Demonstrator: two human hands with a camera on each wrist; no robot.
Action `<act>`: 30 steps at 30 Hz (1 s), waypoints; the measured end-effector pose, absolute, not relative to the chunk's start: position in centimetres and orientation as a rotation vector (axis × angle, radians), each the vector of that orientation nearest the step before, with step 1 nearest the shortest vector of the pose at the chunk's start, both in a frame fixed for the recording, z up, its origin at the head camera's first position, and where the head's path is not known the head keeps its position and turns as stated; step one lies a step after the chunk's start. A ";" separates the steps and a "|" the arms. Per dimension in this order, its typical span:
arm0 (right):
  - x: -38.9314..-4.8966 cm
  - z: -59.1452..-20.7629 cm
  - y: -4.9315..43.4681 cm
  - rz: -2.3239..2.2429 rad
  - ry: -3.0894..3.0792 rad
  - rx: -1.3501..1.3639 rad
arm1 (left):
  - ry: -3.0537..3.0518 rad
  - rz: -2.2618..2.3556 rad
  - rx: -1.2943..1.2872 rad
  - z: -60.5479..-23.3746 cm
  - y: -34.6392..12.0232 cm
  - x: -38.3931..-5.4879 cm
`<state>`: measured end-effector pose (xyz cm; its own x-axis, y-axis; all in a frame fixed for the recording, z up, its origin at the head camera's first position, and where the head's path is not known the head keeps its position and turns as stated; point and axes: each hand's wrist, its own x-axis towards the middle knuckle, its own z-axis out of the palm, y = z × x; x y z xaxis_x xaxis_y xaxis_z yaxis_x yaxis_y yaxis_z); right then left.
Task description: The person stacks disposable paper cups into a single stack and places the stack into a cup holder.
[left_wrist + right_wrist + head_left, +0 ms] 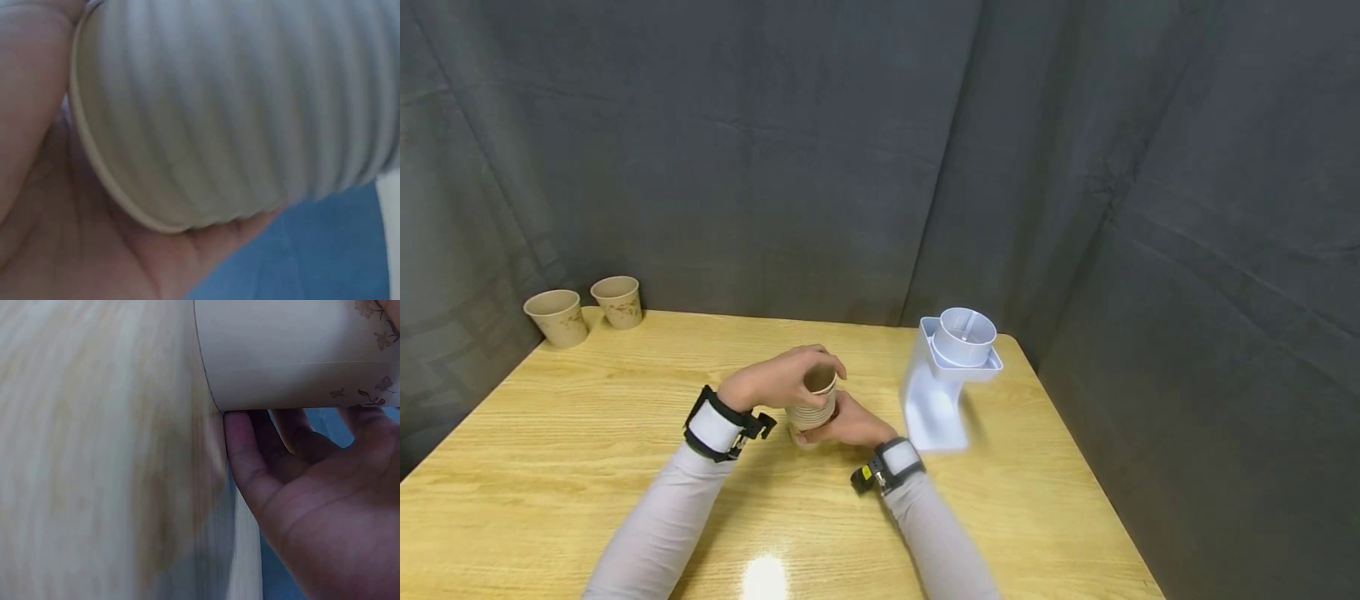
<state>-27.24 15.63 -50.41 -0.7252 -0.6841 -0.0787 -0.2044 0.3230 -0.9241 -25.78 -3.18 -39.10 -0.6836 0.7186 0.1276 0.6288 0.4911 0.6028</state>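
A stack of nested beige paper cups (811, 417) stands upright on the table between both hands. At its top, my left hand (784, 380) grips the uppermost cup, thumb on the near side and fingers across the far rim. The ribbed row of cup rims (250, 100) fills the left wrist view, against the left palm (75, 250). Lower down, my right hand (854, 422) holds the stack from the right side. In the right wrist view, its fingers (250, 447) curl round the bottom cup (281, 356), which has brown floral print and sits at the tabletop.
Two single paper cups, one at the left edge (559, 321) and one beside it (619, 304), stand at the table's far left corner. A white plastic stand (934, 408) with a round cup-like holder (964, 340) on top is to the right of the hands. Dark curtains (737, 167) hang behind the wooden table (550, 467).
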 end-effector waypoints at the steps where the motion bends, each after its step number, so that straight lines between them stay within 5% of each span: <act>1: -27.3 -50.4 15.6 -1.380 2.147 -0.788 | 2.600 0.936 1.175 -39.4 -3.1 -25.8; 15: -27.6 -50.1 15.6 -1.335 2.183 -0.868 | 2.841 0.935 1.148 -41.4 -2.9 -25.3; 30: -27.2 -50.9 15.6 -1.472 2.083 -0.818 | 2.464 1.513 1.101 -44.4 -10.0 -25.8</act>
